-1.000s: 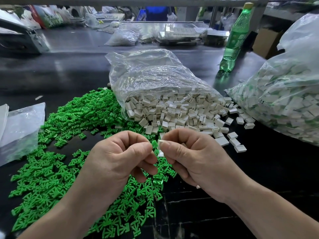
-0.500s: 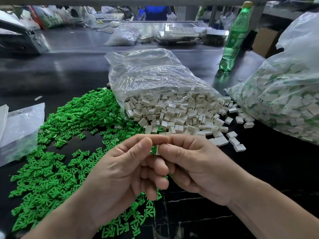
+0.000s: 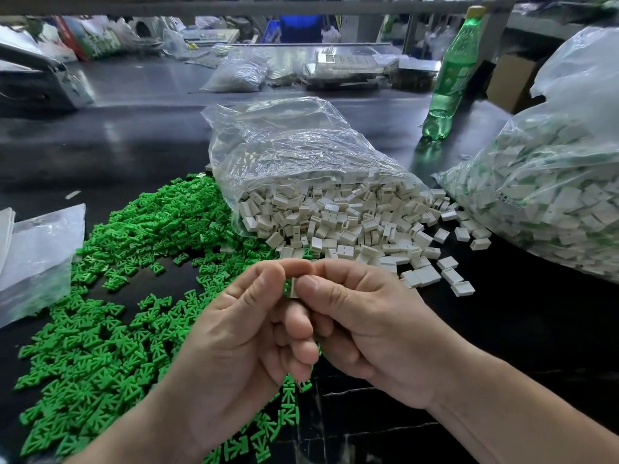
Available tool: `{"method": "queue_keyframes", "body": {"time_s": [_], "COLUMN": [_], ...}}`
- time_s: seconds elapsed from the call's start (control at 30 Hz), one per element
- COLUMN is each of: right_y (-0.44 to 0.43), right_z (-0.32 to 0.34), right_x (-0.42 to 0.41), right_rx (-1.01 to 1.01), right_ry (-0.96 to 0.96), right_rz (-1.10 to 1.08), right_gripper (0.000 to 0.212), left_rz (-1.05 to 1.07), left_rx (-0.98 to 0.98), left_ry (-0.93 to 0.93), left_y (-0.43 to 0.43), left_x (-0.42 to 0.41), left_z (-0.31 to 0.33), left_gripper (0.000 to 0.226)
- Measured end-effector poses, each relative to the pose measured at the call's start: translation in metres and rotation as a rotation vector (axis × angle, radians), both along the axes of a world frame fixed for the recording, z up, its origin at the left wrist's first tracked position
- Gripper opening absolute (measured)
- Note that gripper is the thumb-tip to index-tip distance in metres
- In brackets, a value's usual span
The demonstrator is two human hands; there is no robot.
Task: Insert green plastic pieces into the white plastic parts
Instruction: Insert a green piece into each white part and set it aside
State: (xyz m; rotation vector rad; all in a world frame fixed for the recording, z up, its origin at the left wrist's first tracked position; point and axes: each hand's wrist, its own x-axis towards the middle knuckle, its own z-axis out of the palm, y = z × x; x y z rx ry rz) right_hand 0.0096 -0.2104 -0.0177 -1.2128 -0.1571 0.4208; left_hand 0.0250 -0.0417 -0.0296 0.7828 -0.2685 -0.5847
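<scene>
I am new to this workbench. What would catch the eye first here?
A bright heap of green pieces spreads over the left of the dark table, beside an open clear bag spilling white parts at the centre. In front, the left hand and right hand meet, pinching a green piece against a white part.

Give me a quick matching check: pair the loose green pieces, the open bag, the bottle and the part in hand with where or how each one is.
Things
1. green pieces
2. open clear bag
3. green bottle
4. held white part

States
A. standing upright, far right
B. pinched between left hand and right hand
C. lying on its side, white parts spilling from its mouth
D. spread loose on the dark table, left side

Pairs: 1-D, 2-C, 3-A, 4-B
</scene>
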Motion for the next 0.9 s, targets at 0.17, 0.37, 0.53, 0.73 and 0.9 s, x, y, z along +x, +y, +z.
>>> {"method": "queue_keyframes", "body": {"time_s": [0.17,0.37,0.53,0.73,0.9], "right_y": [0.0007,0.0019,0.0027,0.0031,0.0030], "right_z": [0.0012,0.0048,0.0064,0.0052,0.0012], "right_x": [-0.0025,-0.0062,-0.0082,-0.0075,-0.0051], "right_rx": [0.038,0.006,-0.002,-0.017,-0.008], "right_ry": [0.014,0.006,-0.010,-0.017,0.006], "right_rz": [0.023,0.005,-0.008,0.007,-0.013], "right_gripper": [0.029,0.028,0.021,0.028,0.036], "left_rz": [-0.103,-0.087,-0.030,0.012,0.047], "left_rx": [-0.071,-0.050,-0.003,0.008,0.033], "left_ry": [-0.020,-0.062,-0.084,-0.106,-0.093], "left_y": [0.0025,0.0033,0.0021,0.0008,-0.0035], "left_x": [0.0026,0.0011,-0.0009,-0.0020,-0.0031], "left_z": [0.0000,0.0012,0.0033,0.0053,0.0062], "left_gripper": [0.021,0.017,0.020,0.023,0.030]}}
